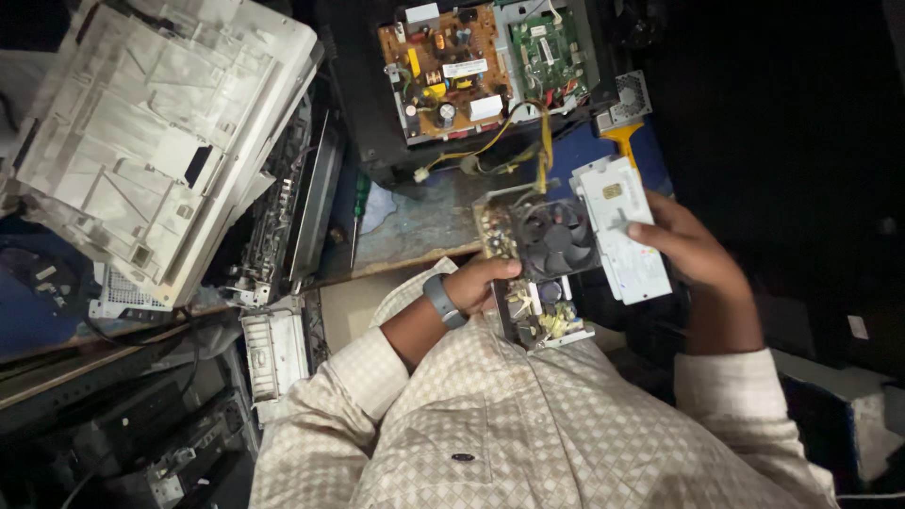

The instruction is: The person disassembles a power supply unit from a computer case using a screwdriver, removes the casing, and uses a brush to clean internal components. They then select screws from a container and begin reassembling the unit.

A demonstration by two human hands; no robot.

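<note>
A person in a cream checked shirt (528, 424) holds a power supply unit (556, 269) in both hands, close to the chest and above the near edge of a worn surface (415, 231). The left hand (481, 283), with a grey watch (441, 300) on its wrist, is closed around the unit's near left side, beside an exposed circuit board (537, 316) crowded with small parts. The right hand (693, 250) grips the unit's white metal casing (624, 226) from the right, thumb pressed on the plate. A black cooling fan (556, 236) sits in the middle of the unit, between the two hands. Just beyond the casing, a tool with an orange handle (624, 141) lies on a blue patch of the surface. Farther off, a dark open chassis (377, 123) carries a brown circuit board (445, 71) and, to its right, a green circuit board (549, 47); yellow wires (514, 141) trail from them toward the held unit. To the left, a screwdriver (358, 212) with a green handle rests near a printer mechanism (287, 217) stripped of its covers. At far left, a large white plastic printer cover (160, 132) lies tilted over the clutter.
</note>
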